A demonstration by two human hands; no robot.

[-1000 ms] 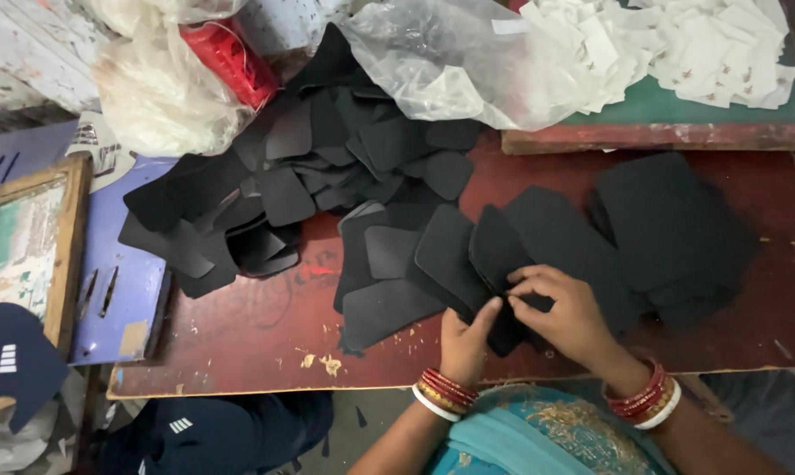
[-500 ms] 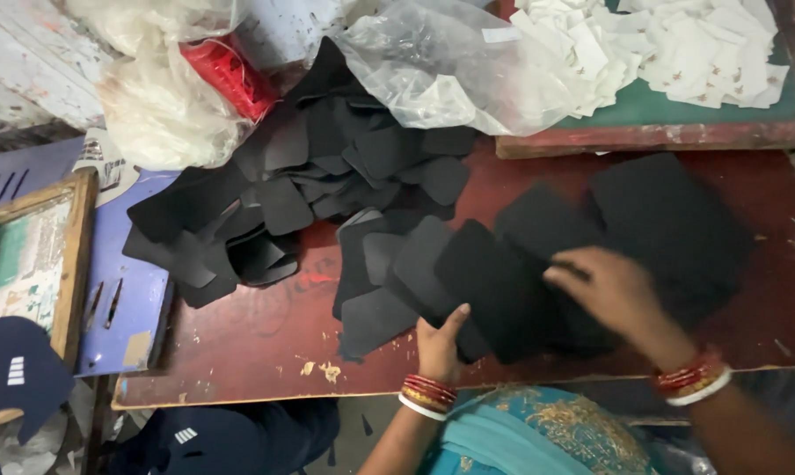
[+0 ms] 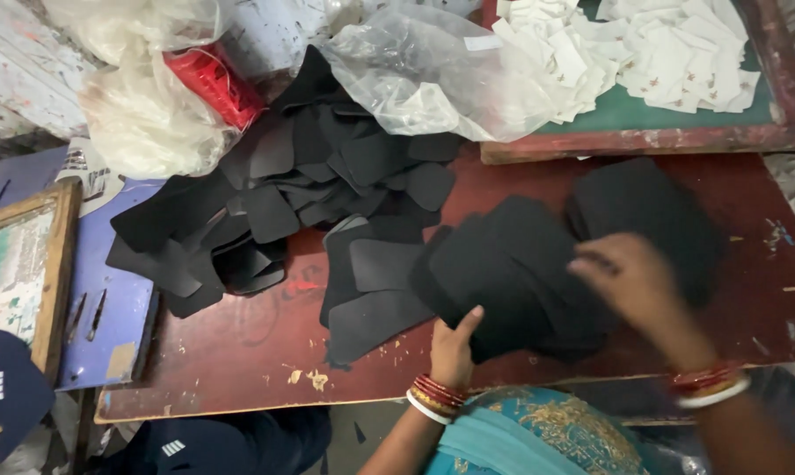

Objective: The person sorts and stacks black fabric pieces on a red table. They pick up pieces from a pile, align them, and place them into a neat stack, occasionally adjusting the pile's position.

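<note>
Head view: the fanned stack of black cut pieces [image 3: 503,273] lies on the dark red table [image 3: 239,352], just above its near edge, and serves as the landmark. At the stack's near edge, the left hand [image 3: 455,347] grips the pieces, thumb raised against the top face; its other fingers are hidden beneath, so their spread cannot be told. On the right side of the stack, the right hand [image 3: 630,281] rests on top, blurred, fingers bent and close together; whether they pinch a piece cannot be told. Recommended handling: hold the near edge firmly so that single pieces slide off without dragging neighbours. Left of the stack lie loose black pieces [image 3: 274,202]. Beyond the stack sit a clear plastic bag [image 3: 433,75] and white paper tags [image 3: 644,53].
</note>
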